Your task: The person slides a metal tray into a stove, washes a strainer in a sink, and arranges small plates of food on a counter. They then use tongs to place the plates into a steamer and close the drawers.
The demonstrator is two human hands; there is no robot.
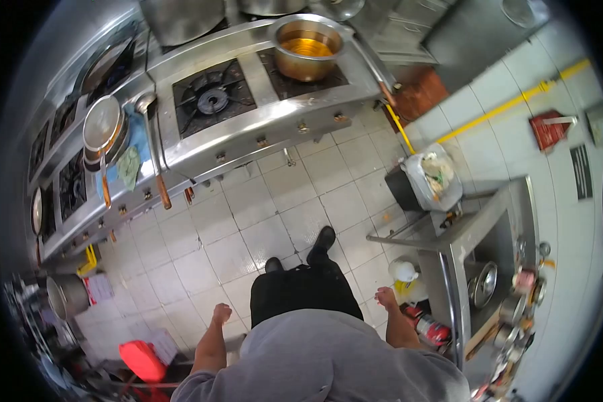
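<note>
My left hand hangs beside my left hip over the tiled floor, with its fingers loosely curled and nothing visible in them. On the other side, my right hand is also curled and appears to hold nothing. Nearest to it are a white jug with yellow on it and a red fire extinguisher, both apart from the hand. Ahead, on the stove, stands a large metal pot with amber liquid inside. Neither hand touches the stove or the pot.
A strainer and a long ladle lie on the left of the stove, handles past its edge. A lined bin stands ahead right, before a steel table. A red container is low on the left.
</note>
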